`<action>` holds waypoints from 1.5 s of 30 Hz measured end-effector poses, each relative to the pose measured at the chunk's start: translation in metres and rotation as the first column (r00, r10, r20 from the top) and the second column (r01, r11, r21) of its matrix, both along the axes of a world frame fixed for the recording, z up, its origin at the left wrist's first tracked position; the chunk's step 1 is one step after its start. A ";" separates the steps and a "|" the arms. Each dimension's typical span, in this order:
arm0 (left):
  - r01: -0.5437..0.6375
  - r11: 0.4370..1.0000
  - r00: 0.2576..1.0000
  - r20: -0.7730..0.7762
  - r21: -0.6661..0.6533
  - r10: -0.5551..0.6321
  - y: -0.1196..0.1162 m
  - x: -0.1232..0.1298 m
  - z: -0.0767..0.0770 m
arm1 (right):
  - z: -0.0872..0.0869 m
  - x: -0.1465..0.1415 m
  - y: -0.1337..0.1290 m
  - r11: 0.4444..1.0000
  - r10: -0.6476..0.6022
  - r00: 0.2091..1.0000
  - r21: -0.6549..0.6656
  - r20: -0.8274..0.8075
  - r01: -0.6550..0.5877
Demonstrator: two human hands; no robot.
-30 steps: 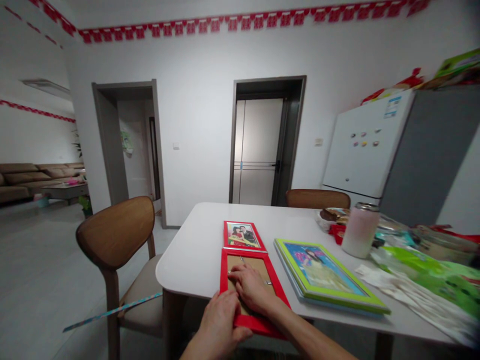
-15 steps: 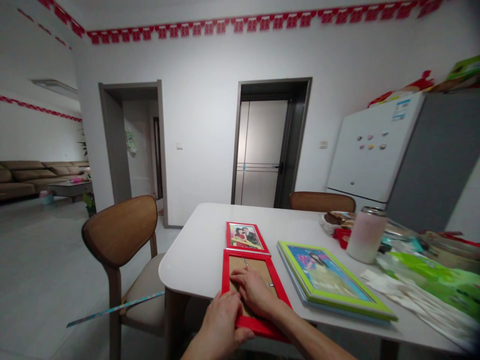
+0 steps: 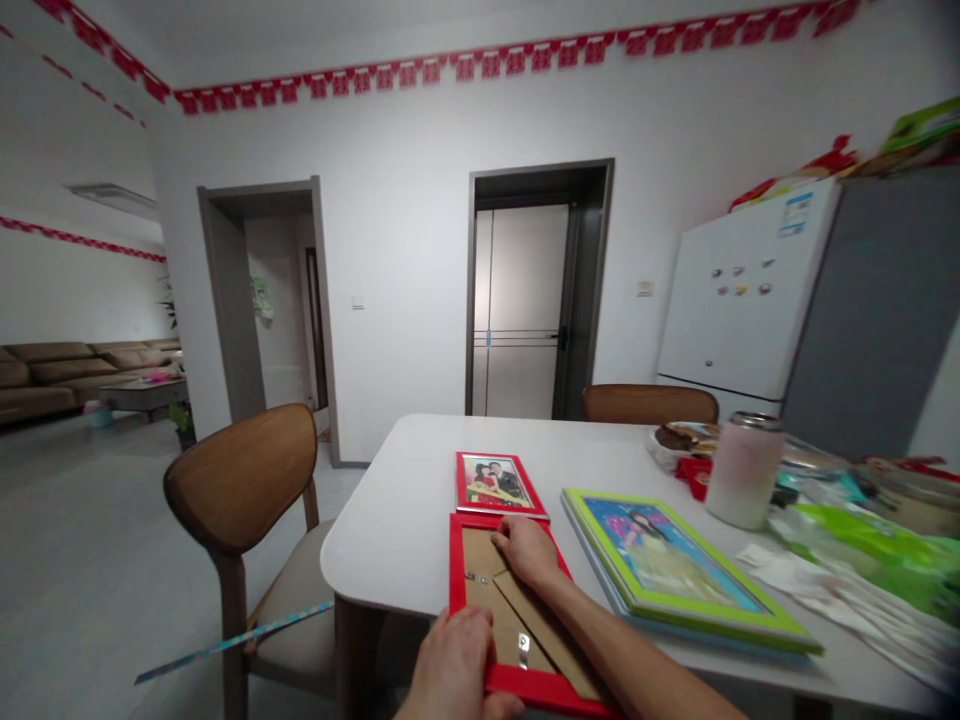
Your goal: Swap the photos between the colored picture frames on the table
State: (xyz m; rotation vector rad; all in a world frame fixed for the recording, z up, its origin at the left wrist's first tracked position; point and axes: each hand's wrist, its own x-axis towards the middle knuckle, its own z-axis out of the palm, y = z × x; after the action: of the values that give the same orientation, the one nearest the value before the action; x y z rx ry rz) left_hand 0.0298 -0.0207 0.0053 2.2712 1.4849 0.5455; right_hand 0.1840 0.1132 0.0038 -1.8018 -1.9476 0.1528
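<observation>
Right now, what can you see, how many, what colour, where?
Table: 1, white, middle
Face-down frame: 1, red, table's near edge
Photo frame: 1, red, beyond it
Green frame: 1, green, right of those
Blue layer: uncounted, blue, beneath it
Bottle: 1, pink, table's right
Cloth: 1 bunch, white, near bottle
Packet: 1, green, near cloth
Clutter: uncounted, mixed, table's right
Chairs: 2, brown, at table
Strip: 1, blue, across a chair
Fridge: 1, white and grey, right
Doorways: 2, grey, back wall
Door: 1, white, back wall
Decorations: many, red, high on walls
Sofa: 1, brown, far left
Low table: 1, grey, by sofa
Left hand: 1, bare, on face-down frame
Right hand: 1, bare, on same frame
</observation>
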 end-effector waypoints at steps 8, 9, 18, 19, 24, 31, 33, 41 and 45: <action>0.031 0.998 0.996 -0.087 -0.050 -0.036 -0.003 0.012 0.011 | 0.001 -0.003 0.006 0.999 -0.022 0.994 0.042 -0.108 0.026; 0.056 0.997 0.992 -0.110 -0.050 -0.061 -0.002 0.018 0.012 | 0.004 0.000 0.003 0.998 0.008 0.991 0.057 -0.134 -0.001; 0.107 0.994 0.994 -0.030 0.010 -0.107 -0.001 0.033 0.025 | 0.018 0.058 -0.059 0.999 0.024 0.621 0.037 -0.783 0.008; 0.082 0.995 0.994 0.069 0.061 -0.086 -0.001 0.032 0.029 | 0.016 0.057 -0.069 1.000 -0.009 0.521 -0.008 -0.854 0.004; -0.069 0.994 0.608 0.794 0.080 -0.021 -0.003 0.062 0.050 | 0.006 0.020 -0.111 0.936 -0.084 0.090 -0.110 -0.992 -0.335; 0.035 0.999 0.100 0.995 -0.009 0.006 0.024 0.115 0.067 | 0.047 0.102 -0.100 0.999 -0.007 0.085 -0.010 -0.996 -0.033; 0.143 0.988 0.142 0.989 -0.066 0.046 0.035 0.129 0.059 | 0.058 0.150 -0.087 0.997 -0.075 0.285 -0.062 -0.956 0.054; 0.019 0.989 0.691 0.717 -0.145 0.092 0.058 0.186 0.009 | 0.045 0.243 -0.047 0.978 -0.210 0.901 -0.076 -0.379 0.195; 0.007 0.991 0.743 0.664 -0.130 0.082 0.063 0.181 0.004 | 0.028 0.254 -0.042 0.968 -0.251 0.946 -0.058 -0.204 0.244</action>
State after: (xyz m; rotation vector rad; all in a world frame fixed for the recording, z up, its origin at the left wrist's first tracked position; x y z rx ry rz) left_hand 0.2109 0.0419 0.0088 1.6625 1.1408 1.1085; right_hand 0.4384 0.0713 0.0316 -1.9470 -1.5682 0.2792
